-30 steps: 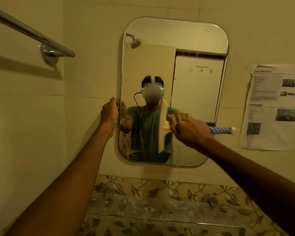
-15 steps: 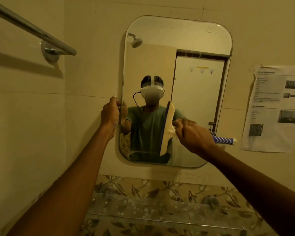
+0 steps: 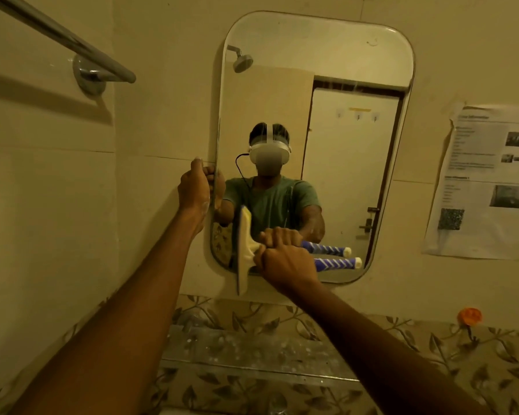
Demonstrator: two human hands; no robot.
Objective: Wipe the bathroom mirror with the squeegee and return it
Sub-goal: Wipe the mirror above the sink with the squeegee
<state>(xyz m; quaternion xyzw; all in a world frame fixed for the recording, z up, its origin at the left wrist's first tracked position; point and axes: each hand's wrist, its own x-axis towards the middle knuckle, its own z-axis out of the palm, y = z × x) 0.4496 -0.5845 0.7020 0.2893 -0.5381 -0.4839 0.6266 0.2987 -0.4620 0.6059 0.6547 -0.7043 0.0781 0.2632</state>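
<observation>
A rounded rectangular mirror (image 3: 342,181) hangs on the pale tiled wall. My left hand (image 3: 194,190) grips the mirror's left edge at mid height. My right hand (image 3: 285,259) is closed around the squeegee (image 3: 244,250), whose cream head stands upright against the glass at the lower left corner, its lower end past the mirror's bottom rim. The blue-and-white striped handle sticks out to the right of my fist, and its reflection shows just above it.
A chrome towel bar (image 3: 81,49) juts from the wall at upper left. A printed paper sheet (image 3: 486,181) is stuck on the wall right of the mirror. Below runs a glass shelf (image 3: 252,345) over leaf-patterned tiles, with an orange hook (image 3: 469,316) at right.
My right hand has carried the squeegee down and to the left across the glass, from the middle to the lower left corner. My left hand has stayed on the mirror's edge.
</observation>
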